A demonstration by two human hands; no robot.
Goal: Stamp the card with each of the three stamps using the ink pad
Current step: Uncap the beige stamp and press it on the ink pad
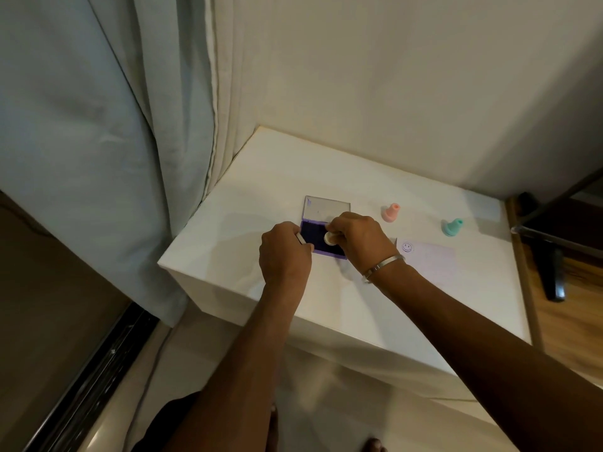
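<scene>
Head view: right hand (359,238) presses stamp (329,238) on ink pad (313,234) (lid up).

we see a white table (375,298) set in a corner. on it lies an open purple ink pad (318,234), its clear lid (326,207) tipped back. right of it stand a pink stamp (390,213) and a teal stamp (452,227), well apart. a pale card (430,256) lies nearer us, bearing a smiley print (406,246).

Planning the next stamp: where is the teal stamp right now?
In the head view the teal stamp stands upright on the white table's right side, right of the pink stamp, just beyond the card.
</scene>
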